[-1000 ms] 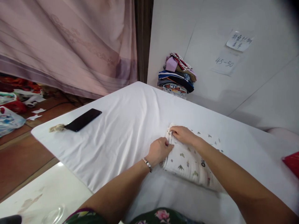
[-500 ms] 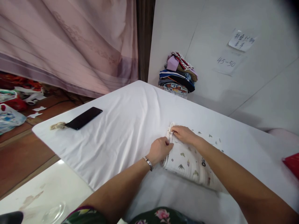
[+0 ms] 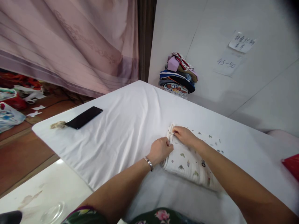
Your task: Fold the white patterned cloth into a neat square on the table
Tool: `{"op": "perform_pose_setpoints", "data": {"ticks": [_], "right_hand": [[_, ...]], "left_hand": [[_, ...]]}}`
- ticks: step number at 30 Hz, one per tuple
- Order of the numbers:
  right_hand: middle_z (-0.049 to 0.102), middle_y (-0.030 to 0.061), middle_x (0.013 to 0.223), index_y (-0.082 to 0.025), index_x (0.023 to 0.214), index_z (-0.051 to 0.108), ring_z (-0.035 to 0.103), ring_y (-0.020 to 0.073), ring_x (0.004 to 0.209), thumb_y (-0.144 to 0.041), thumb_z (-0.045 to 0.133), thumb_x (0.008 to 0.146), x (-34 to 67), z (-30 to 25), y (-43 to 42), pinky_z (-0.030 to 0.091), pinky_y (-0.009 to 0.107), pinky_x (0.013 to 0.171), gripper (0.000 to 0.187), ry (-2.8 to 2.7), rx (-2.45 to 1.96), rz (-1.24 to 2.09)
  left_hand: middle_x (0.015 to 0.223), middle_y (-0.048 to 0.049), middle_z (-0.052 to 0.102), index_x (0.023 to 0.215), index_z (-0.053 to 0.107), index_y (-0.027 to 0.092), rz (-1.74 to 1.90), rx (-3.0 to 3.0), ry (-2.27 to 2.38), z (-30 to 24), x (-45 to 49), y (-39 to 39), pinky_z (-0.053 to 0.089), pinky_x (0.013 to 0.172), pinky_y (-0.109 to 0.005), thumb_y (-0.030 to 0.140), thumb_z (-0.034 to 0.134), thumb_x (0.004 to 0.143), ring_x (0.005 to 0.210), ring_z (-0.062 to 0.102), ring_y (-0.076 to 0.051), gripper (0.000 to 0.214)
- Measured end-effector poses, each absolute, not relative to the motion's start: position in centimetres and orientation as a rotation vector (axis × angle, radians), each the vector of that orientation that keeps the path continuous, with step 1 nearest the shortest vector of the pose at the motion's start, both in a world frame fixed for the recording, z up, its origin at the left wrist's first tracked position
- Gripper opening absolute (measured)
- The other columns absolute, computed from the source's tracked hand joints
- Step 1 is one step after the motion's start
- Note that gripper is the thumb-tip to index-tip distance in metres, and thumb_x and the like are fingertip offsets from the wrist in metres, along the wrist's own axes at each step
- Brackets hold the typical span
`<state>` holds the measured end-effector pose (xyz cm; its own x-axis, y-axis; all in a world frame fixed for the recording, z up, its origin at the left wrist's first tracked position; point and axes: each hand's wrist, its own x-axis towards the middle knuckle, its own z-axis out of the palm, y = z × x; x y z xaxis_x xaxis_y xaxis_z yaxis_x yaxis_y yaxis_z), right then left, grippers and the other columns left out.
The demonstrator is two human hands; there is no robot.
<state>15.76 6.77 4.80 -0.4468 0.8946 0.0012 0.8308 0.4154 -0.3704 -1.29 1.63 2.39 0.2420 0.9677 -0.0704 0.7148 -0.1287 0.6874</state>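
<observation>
A folded white cloth with small printed motifs (image 3: 189, 163) lies on the white-covered table (image 3: 121, 124), right of the middle. My left hand (image 3: 161, 150), with a metal band on its wrist, pinches the cloth's left edge. Just beyond it, my right hand (image 3: 184, 135) grips the same edge near the far corner, fingers closed on the fabric. The layers along that edge are stacked together. My right forearm hides part of the cloth's right side.
A black phone (image 3: 85, 117) with a beige strap (image 3: 58, 125) lies at the table's left. Stacked folded clothes (image 3: 178, 76) stand at the far edge by the wall. A red item (image 3: 291, 166) is at the right. Paper notes (image 3: 241, 42) hang on the wall.
Both hands keep their hold on the cloth's left edge. The right hand has shifted very slightly to the right; otherwise little differs.
</observation>
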Motion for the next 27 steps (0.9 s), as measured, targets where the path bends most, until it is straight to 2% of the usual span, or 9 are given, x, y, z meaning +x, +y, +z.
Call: {"op": "perform_pose_setpoints", "data": {"ticks": [4, 7, 10, 13, 17, 23, 27], "right_hand": [[0.062, -0.0005, 0.087, -0.023, 0.083, 0.056, 0.052, 0.0143, 0.080, -0.012, 0.043, 0.077, 15.1, 5.9, 7.0, 0.031, 0.023, 0.067, 0.018, -2.578, -1.557, 0.482], [0.062, -0.0006, 0.088, -0.023, 0.082, 0.056, 0.052, 0.0144, 0.079, -0.013, 0.043, 0.078, 15.1, 6.6, 7.1, 0.030, 0.023, 0.065, 0.017, -2.641, -1.582, 0.453], [0.062, -0.0002, 0.086, -0.022, 0.081, 0.055, 0.051, 0.0144, 0.077, -0.014, 0.042, 0.078, 15.3, 7.1, 7.1, 0.029, 0.023, 0.062, 0.016, -2.686, -1.620, 0.408], [0.061, 0.0006, 0.082, -0.022, 0.080, 0.055, 0.051, 0.0149, 0.075, -0.015, 0.042, 0.079, 15.5, 7.2, 7.0, 0.027, 0.023, 0.059, 0.015, -2.733, -1.700, 0.370], [0.062, 0.0008, 0.084, -0.022, 0.080, 0.055, 0.052, 0.0153, 0.075, -0.016, 0.042, 0.079, 15.0, 7.0, 7.3, 0.025, 0.023, 0.057, 0.015, -2.783, -1.724, 0.316], [0.064, 0.0018, 0.092, -0.023, 0.086, 0.057, 0.054, 0.0165, 0.081, -0.018, 0.042, 0.079, 14.3, 6.7, 7.8, 0.026, 0.024, 0.059, 0.017, -2.821, -1.738, 0.282], [0.064, 0.0023, 0.091, -0.023, 0.085, 0.058, 0.054, 0.0165, 0.081, -0.019, 0.043, 0.079, 14.4, 6.9, 7.8, 0.026, 0.024, 0.059, 0.016, -2.840, -1.745, 0.269]], "left_hand": [[0.066, 0.0008, 0.060, 0.067, 0.057, 0.019, 0.531, 1.911, 1.533, 2.2, -1.3, 1.6, 0.030, 0.053, -0.022, 0.031, 0.053, 0.074, 0.059, 0.052, -0.012, 0.014], [0.067, 0.0007, 0.061, 0.068, 0.058, 0.019, 0.543, 1.897, 1.509, 2.1, -1.3, 1.6, 0.031, 0.053, -0.022, 0.039, 0.054, 0.075, 0.061, 0.053, -0.012, 0.021], [0.066, -0.0010, 0.062, 0.068, 0.058, 0.019, 0.589, 1.898, 1.488, 1.8, -1.4, 1.7, 0.031, 0.053, -0.023, 0.049, 0.041, 0.083, 0.060, 0.053, -0.013, 0.038], [0.069, -0.0033, 0.063, 0.070, 0.060, 0.018, 0.625, 1.901, 1.489, 1.7, -1.5, 1.9, 0.031, 0.054, -0.023, 0.041, 0.031, 0.088, 0.062, 0.053, -0.014, 0.041], [0.071, -0.0024, 0.065, 0.073, 0.064, 0.018, 0.629, 1.863, 1.452, 1.7, -1.5, 2.1, 0.033, 0.056, -0.022, 0.032, 0.041, 0.083, 0.064, 0.054, -0.013, 0.028], [0.066, -0.0009, 0.064, 0.072, 0.065, 0.018, 0.633, 1.771, 1.399, 1.6, -1.5, 2.5, 0.032, 0.053, -0.021, 0.034, 0.046, 0.080, 0.060, 0.053, -0.012, 0.027], [0.064, -0.0022, 0.063, 0.068, 0.065, 0.017, 0.626, 1.773, 1.411, 1.7, -1.5, 2.5, 0.032, 0.052, -0.022, 0.036, 0.040, 0.083, 0.058, 0.052, -0.013, 0.035]]}}
